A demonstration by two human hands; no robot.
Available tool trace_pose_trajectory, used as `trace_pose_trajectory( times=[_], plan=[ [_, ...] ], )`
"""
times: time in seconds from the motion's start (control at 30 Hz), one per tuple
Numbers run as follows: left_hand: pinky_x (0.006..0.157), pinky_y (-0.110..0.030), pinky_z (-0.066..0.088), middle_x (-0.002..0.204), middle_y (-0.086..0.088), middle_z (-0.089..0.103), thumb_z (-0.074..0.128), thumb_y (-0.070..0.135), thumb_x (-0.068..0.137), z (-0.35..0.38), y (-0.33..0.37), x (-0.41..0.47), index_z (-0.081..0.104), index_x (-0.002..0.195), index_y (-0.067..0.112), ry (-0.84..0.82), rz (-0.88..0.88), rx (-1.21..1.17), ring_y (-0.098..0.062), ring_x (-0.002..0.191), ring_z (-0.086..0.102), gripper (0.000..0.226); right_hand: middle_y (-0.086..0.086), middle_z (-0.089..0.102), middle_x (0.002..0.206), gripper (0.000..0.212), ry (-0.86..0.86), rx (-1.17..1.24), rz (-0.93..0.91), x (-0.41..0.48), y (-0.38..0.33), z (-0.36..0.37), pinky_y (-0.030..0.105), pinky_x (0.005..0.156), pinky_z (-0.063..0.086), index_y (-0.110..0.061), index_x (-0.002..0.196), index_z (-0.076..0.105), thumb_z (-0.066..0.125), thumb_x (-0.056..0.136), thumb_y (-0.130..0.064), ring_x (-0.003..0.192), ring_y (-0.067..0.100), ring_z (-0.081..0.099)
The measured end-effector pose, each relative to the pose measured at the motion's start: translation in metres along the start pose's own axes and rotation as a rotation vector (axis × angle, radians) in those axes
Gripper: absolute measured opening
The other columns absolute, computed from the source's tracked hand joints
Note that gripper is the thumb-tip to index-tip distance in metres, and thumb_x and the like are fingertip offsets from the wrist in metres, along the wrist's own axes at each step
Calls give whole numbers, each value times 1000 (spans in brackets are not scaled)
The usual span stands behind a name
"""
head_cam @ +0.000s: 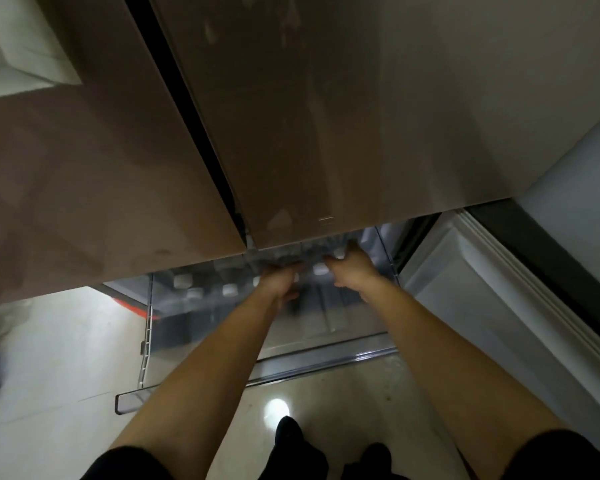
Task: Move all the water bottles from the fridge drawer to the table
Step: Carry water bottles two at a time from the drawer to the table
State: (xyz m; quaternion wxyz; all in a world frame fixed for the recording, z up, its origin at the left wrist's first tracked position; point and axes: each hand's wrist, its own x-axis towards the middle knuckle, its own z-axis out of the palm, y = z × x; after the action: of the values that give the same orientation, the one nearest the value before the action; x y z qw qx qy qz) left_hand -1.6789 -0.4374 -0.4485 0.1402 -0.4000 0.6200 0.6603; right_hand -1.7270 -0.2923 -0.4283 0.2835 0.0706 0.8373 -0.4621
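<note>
A clear plastic fridge drawer [326,355] is pulled out below the brown upper fridge doors [326,116]. Several water bottles with white caps [182,281] stand upright in its back part, partly hidden under the doors. My left hand [279,282] reaches into the drawer's middle, fingers curled around a bottle top, though blur hides the grip. My right hand [352,270] reaches in beside it, with a white cap [321,269] just left of it and another by its fingers. Whether it holds a bottle is unclear.
The lower fridge door [482,289] stands open to the right of the drawer. Pale tiled floor [66,358] lies to the left and below. My dark shoe [288,431] stands close to the drawer front. A white ledge [21,46] shows at top left.
</note>
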Motion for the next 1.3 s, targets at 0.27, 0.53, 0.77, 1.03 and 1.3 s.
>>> trace_pose_trajectory(
  times=[0.27,0.53,0.77,1.03,1.3],
  plan=[
    [72,-37,55,89,-6,57,49,32,102,-14,-6,-35,53,100,17,-103,-46,155,-21,75,56,16,6,57,130,28,-143,130,245,-30,0,-9,21,48,50,-12,130,49,48,103,-21,80,14,65],
    [50,-26,36,87,-8,54,36,43,103,-16,2,-94,50,120,10,10,-56,288,-16,63,47,40,16,58,123,85,4,-310,137,-86,3,-21,43,88,54,-14,154,16,54,92,-58,105,33,62],
    [87,-43,47,123,-26,60,38,36,101,-31,22,-143,19,146,1,253,322,906,-42,108,59,60,15,62,121,61,72,-346,22,-132,-25,-58,35,86,50,-7,129,57,51,93,-56,104,32,61],
    [76,-41,45,114,-22,65,36,38,104,-51,30,-164,43,120,6,290,515,1116,-42,101,62,37,19,68,110,42,227,-552,-165,-160,-16,-72,31,73,43,-8,109,68,41,101,-39,88,31,59],
    [82,-38,54,117,-9,67,60,56,87,-71,14,-162,57,119,18,205,516,805,-28,103,64,50,8,70,105,36,287,-688,-304,-168,-18,-55,31,70,47,-21,115,61,45,100,-50,92,26,64]
  ],
)
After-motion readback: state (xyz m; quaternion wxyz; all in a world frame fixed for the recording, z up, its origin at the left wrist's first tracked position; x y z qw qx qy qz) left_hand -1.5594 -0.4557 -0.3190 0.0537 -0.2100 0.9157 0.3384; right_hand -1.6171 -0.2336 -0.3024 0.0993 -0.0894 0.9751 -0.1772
